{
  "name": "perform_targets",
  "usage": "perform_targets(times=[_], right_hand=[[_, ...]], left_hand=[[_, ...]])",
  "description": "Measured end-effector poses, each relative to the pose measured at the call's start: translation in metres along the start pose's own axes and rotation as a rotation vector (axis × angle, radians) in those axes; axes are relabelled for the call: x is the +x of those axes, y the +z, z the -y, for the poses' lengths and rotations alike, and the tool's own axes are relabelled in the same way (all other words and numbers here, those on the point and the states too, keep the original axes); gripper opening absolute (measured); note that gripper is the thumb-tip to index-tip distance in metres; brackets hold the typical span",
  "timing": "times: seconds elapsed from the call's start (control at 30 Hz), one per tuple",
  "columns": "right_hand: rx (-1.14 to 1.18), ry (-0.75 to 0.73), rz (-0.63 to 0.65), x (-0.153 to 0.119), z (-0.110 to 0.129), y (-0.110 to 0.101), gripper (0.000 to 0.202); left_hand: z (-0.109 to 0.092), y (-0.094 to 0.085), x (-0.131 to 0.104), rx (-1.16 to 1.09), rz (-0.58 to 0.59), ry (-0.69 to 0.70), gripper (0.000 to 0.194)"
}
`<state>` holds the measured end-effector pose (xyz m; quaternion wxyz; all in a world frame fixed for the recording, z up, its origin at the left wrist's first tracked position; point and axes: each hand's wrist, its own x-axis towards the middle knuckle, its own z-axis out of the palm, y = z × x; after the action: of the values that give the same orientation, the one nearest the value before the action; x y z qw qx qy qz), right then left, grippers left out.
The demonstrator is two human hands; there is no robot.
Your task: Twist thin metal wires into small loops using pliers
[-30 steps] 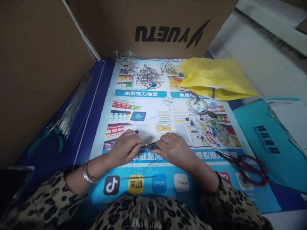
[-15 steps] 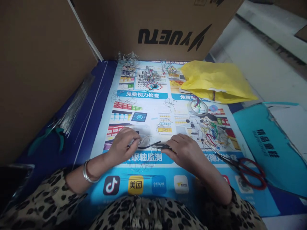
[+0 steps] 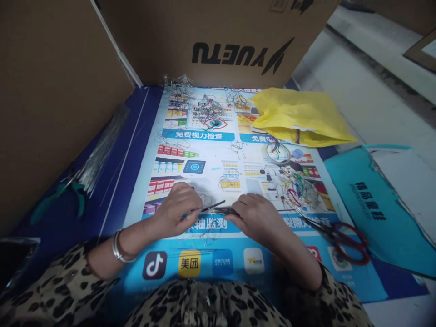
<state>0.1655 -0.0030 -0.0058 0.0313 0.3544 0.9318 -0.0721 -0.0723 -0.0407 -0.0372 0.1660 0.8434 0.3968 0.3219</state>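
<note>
My left hand is closed in a pinch, with a thin dark strip reaching from its fingertips toward the right. My right hand is wrapped round a slim dark-jawed tool that looks like pliers. The jaws point left and lie close to the strip; whether they grip it I cannot tell. The tool's handles are hidden in my palm. Below the hands, a faint fine wire frame rests on the printed sheet. Several thin dark wires lie nearer to me.
Red-handled scissors and a teal cardboard piece are at right. Behind are a yellow bag, a tape roll and tangled wires. Teal-handled pliers and a wire bundle lie left. Cardboard walls the back.
My left hand has turned and shifted slightly right, bringing its fingertips closer to the tool's jaws. The whole view has shifted a little to the left.
</note>
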Motion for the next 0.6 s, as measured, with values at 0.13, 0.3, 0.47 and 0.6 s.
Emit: perform_targets(times=[0.13, 0.3, 0.47, 0.6], right_hand=[[-0.003, 0.000, 0.020, -0.0006, 0.0020, 0.0002, 0.029], [-0.004, -0.002, 0.016, 0.0000, 0.0008, 0.0002, 0.031], [-0.002, -0.004, 0.015, -0.0006, 0.0012, 0.0006, 0.030], [-0.006, -0.007, 0.010, -0.0013, 0.0015, -0.0004, 0.029]], left_hand=[[-0.0010, 0.0010, 0.0010, 0.003, 0.034, -0.002, 0.009], [-0.0009, 0.0025, 0.0006, 0.019, 0.064, 0.004, 0.008], [-0.0015, 0.0032, 0.0013, 0.052, 0.097, 0.015, 0.010], [-0.0017, 0.0054, 0.0017, 0.095, 0.107, 0.034, 0.015]])
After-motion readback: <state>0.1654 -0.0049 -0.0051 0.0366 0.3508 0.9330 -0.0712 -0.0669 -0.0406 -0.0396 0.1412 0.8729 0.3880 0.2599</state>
